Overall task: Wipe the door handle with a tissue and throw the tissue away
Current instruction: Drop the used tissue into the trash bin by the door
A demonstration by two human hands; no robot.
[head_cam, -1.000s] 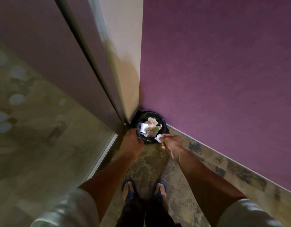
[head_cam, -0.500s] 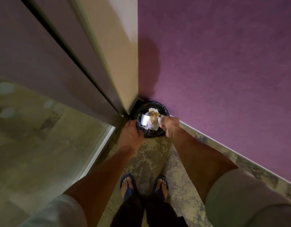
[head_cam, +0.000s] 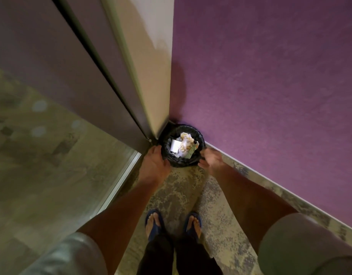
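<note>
A small black waste bin (head_cam: 199, 135) with a dark liner stands on the floor in the corner. Crumpled white and yellowish tissues (head_cam: 186, 144) and a white slip of paper lie inside it; which piece is the one just used I cannot tell. My left hand (head_cam: 154, 163) holds the bin's left rim. My right hand (head_cam: 210, 160), blurred by motion, is at the bin's right rim with its fingers apart and nothing in it. No door handle is in view.
A purple wall (head_cam: 270, 96) runs along the right, a cream wall edge (head_cam: 151, 76) and a dark door panel (head_cam: 62, 66) on the left. My feet in blue sandals (head_cam: 173, 225) stand on mottled carpet just behind the bin.
My right hand carried a crumpled tissue over the bin, let it go inside and has drawn back to the right rim, empty. My left hand stayed on the rim.
</note>
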